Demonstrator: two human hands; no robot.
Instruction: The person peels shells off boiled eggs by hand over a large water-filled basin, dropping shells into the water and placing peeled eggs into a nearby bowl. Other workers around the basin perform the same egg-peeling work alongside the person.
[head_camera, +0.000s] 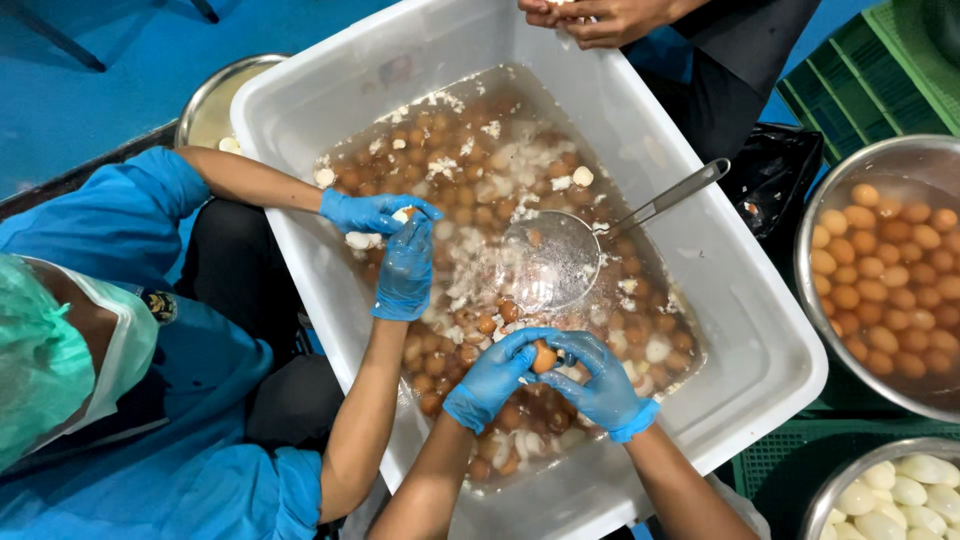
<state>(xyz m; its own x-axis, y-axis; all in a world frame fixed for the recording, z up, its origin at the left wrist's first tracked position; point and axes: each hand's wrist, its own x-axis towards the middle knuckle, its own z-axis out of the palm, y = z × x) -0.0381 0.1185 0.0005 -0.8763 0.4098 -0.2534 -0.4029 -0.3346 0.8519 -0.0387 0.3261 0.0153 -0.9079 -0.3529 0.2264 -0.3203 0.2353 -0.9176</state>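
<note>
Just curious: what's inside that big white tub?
The tub holds water, brown eggs, shell bits and a strainer. Both hands hold one egg. Shells hide the bottom.

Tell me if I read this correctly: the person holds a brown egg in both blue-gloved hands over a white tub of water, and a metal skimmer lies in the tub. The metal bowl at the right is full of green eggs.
Not quite. The head view shows the bowl at the right filled with brown eggs, not green ones. The rest stands: left hand and right hand hold a brown egg over the white tub, where the skimmer lies.
</note>
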